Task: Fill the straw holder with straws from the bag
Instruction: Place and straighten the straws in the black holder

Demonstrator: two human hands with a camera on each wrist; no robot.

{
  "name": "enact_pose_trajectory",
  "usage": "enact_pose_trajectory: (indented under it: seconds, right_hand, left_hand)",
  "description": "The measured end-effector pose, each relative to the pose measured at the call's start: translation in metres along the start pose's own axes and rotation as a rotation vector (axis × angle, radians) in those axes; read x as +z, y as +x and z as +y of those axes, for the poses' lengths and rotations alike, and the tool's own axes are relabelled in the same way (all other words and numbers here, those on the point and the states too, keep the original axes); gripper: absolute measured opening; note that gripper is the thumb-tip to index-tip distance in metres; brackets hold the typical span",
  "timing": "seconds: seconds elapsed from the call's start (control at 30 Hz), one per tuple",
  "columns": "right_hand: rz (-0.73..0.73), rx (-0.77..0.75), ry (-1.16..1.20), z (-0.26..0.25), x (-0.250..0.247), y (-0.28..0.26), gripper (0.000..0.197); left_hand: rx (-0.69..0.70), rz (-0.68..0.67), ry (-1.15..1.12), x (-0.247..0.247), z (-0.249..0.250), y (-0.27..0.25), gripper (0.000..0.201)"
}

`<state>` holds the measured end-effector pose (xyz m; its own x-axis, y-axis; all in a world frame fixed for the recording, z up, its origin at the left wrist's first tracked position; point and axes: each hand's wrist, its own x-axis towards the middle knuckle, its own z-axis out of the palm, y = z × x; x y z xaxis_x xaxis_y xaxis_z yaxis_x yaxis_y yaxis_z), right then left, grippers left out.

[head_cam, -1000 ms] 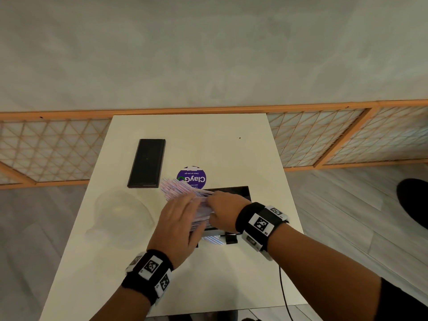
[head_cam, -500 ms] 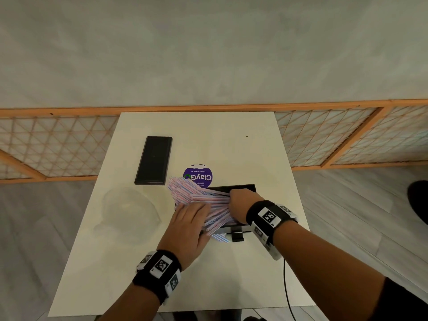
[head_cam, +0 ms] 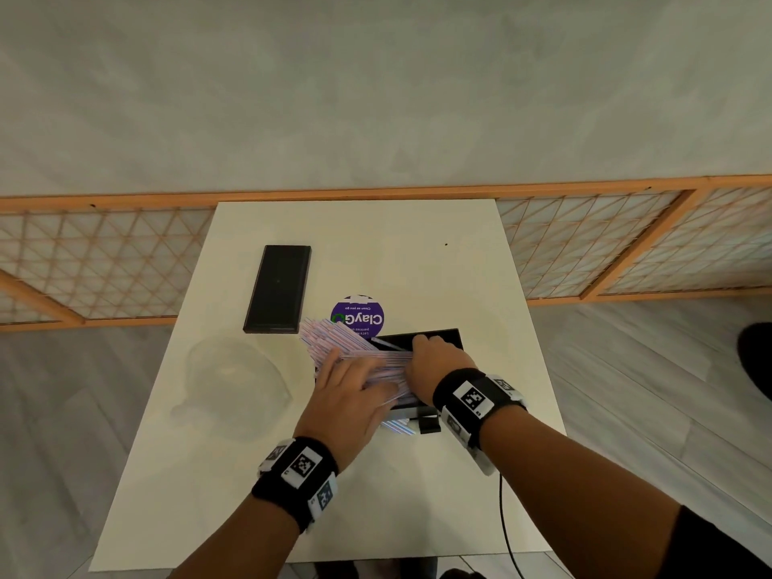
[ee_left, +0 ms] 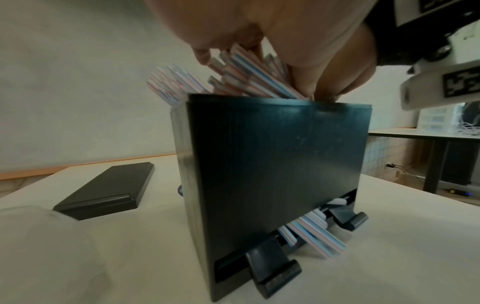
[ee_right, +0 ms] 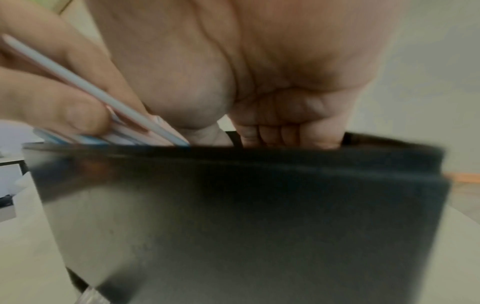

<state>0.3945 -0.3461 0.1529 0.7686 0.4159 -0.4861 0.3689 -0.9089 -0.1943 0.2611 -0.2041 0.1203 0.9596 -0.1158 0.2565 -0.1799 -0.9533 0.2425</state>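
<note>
A black straw holder (head_cam: 447, 338) stands at the middle right of the white table (head_cam: 376, 244). A bundle of pink, blue and white striped straws (head_cam: 334, 340) lies slanted across its open top, fanned out to the left. My left hand (head_cam: 351, 390) presses flat on the bundle with straight fingers. At the bundle's right end, my right hand (head_cam: 434, 361) pinches straws (ee_right: 145, 127) between thumb and finger, and its other fingers (ee_right: 272, 133) curl over the holder's rim. A few straws (ee_left: 317, 232) poke out of the slot at the holder's (ee_left: 272, 174) base.
A crumpled clear plastic bag (head_cam: 234, 369) lies left of the hands. A flat black lid (head_cam: 278, 288) lies at the back left, with a round purple sticker (head_cam: 359, 317) behind the holder. A black cable (head_cam: 507, 532) hangs off the near table edge. A wooden lattice screen (head_cam: 104, 261) stands behind the table.
The straw bundle has fanned out further to the left. My left hand has slid back toward me on the bundle, and my right hand has moved further over the holder.
</note>
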Motion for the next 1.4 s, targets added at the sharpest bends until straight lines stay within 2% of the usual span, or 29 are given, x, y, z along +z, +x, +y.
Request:
enact_pose_trajectory:
  seconds: [0.1, 0.2, 0.27, 0.37, 0.4, 0.43, 0.5, 0.53, 0.57, 0.83, 1.03, 1.13, 1.23, 1.4]
  right_hand:
    - [-0.001, -0.047, -0.031, -0.001, -0.008, -0.004, 0.029]
    - [0.116, -0.147, -0.027, -0.011, -0.021, -0.004, 0.024]
    - [0.168, -0.246, 0.021, -0.023, -0.031, -0.003, 0.029]
    - [0.076, -0.384, 0.070, -0.041, -0.046, 0.009, 0.043]
    - [0.009, -0.410, 0.071, -0.047, -0.049, 0.015, 0.045]
    - [-0.040, -0.440, 0.077, -0.052, -0.051, 0.022, 0.037]
    - [-0.102, -0.460, 0.081, -0.061, -0.050, 0.033, 0.004]
    - [-0.118, -0.459, 0.085, -0.063, -0.049, 0.038, 0.013]
    - [-0.139, -0.461, 0.085, -0.065, -0.047, 0.040, 0.015]
    - [-0.053, -0.544, 0.049, -0.066, -0.048, 0.035, 0.015]
    - [0.041, -0.489, 0.154, -0.040, -0.053, 0.024, 0.032]
    - [0.064, -0.516, 0.067, -0.030, -0.049, 0.020, 0.046]
    - [0.123, -0.548, -0.095, -0.028, -0.052, 0.017, 0.043]
    - [0.130, -0.511, -0.107, -0.021, -0.052, 0.014, 0.025]
  left_hand:
    - [-0.031, -0.008, -0.008, -0.004, -0.015, 0.003, 0.025]
    - [-0.079, -0.047, -0.022, -0.009, -0.025, 0.005, 0.024]
    - [-0.095, -0.078, -0.025, -0.011, -0.026, 0.006, 0.026]
    - [-0.095, -0.078, -0.023, -0.013, -0.024, 0.006, 0.025]
    - [-0.096, -0.071, -0.015, -0.013, -0.024, 0.005, 0.026]
    - [-0.103, -0.066, -0.002, -0.014, -0.023, 0.004, 0.026]
    - [-0.123, -0.062, 0.034, -0.016, -0.021, 0.003, 0.028]
    - [-0.131, -0.063, 0.052, -0.016, -0.019, 0.002, 0.028]
    - [-0.135, -0.066, 0.065, -0.017, -0.018, 0.001, 0.029]
    - [-0.168, -0.038, 0.066, -0.015, -0.012, -0.003, 0.026]
    - [-0.176, -0.071, 0.034, -0.014, -0.016, -0.002, 0.029]
    - [-0.184, -0.094, 0.027, -0.014, -0.017, -0.001, 0.028]
    - [-0.182, -0.101, 0.024, -0.015, -0.018, 0.000, 0.028]
    - [-0.196, -0.101, 0.004, -0.018, -0.017, 0.000, 0.025]
